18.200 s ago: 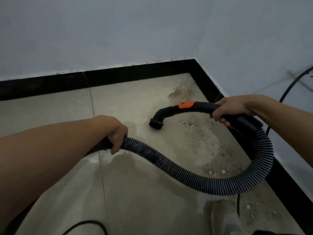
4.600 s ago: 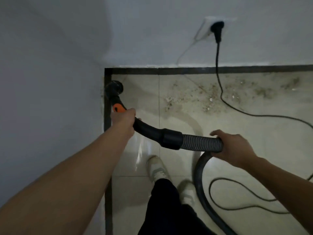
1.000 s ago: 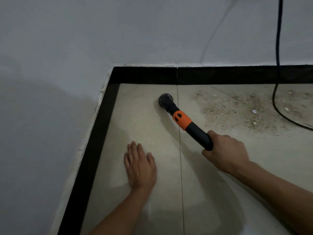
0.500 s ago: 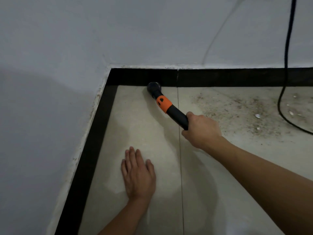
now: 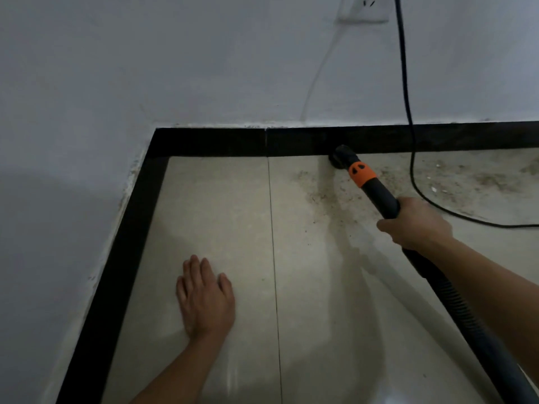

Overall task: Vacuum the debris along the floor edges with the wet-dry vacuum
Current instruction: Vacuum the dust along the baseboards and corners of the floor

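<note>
At the back floor edge, just right of the tile joint, we have the vacuum nozzle [image 5: 339, 157] butted against the black skirting board [image 5: 221, 144]. Our right hand [image 5: 414, 225] is wrapped round the black wand [image 5: 382, 196] below the orange collar [image 5: 361, 174]; the ribbed hose [image 5: 463, 316] trails back under the forearm. Our left hand [image 5: 205, 295] lies flat on the tile with fingers straight, holding nothing, just bracing.

The debris [image 5: 329, 196] is a gritty patch spreading out from the nozzle and running right along the edge.

Risks:
- The power cord [image 5: 408, 112] drops from the wall socket [image 5: 363, 8] and crosses the grit just right of the nozzle. Sweeping right could snag it and tug the plug.
- The pale chips [image 5: 434, 188] may clog the mouth.
- The tile looks glossy near our palm, so the brace could slip.
</note>
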`<state>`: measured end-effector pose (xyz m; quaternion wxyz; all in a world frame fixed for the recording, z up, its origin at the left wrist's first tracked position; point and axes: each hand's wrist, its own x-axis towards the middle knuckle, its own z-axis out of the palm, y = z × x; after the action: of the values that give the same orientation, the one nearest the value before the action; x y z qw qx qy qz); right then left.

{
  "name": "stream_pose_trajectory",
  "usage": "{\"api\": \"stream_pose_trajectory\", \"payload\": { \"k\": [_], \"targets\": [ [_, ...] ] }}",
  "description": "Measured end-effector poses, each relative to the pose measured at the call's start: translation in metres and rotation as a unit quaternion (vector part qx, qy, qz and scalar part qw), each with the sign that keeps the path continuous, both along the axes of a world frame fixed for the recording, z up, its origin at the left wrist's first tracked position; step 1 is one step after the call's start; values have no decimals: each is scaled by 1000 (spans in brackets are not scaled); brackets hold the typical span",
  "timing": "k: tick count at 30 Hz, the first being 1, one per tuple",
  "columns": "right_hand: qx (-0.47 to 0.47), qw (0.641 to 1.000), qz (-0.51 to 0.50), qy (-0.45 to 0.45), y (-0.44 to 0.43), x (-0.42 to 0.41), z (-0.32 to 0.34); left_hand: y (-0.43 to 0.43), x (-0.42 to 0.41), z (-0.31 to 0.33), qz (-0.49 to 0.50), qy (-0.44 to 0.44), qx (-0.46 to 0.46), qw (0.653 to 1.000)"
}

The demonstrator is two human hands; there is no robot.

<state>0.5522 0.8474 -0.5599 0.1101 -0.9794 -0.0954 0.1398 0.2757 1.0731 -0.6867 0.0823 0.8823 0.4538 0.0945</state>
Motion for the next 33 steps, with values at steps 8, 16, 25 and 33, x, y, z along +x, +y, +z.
{"api": "stream_pose_trajectory", "payload": {
  "k": [8,16,25,33],
  "targets": [
    [5,989,143,-40,67,-73,-11,0,1,-2,4,-4,-1,1000],
    [-16,993,110,-49,21,-86,-16,0,1,-4,1,-9,6,1000],
    [-5,990,139,-35,10,-96,-22,-2,0,1,-3,-14,4,1000],
    [5,991,132,-35,32,-64,-18,-4,1,5,-2,-3,-5,1000]
  ]
}}
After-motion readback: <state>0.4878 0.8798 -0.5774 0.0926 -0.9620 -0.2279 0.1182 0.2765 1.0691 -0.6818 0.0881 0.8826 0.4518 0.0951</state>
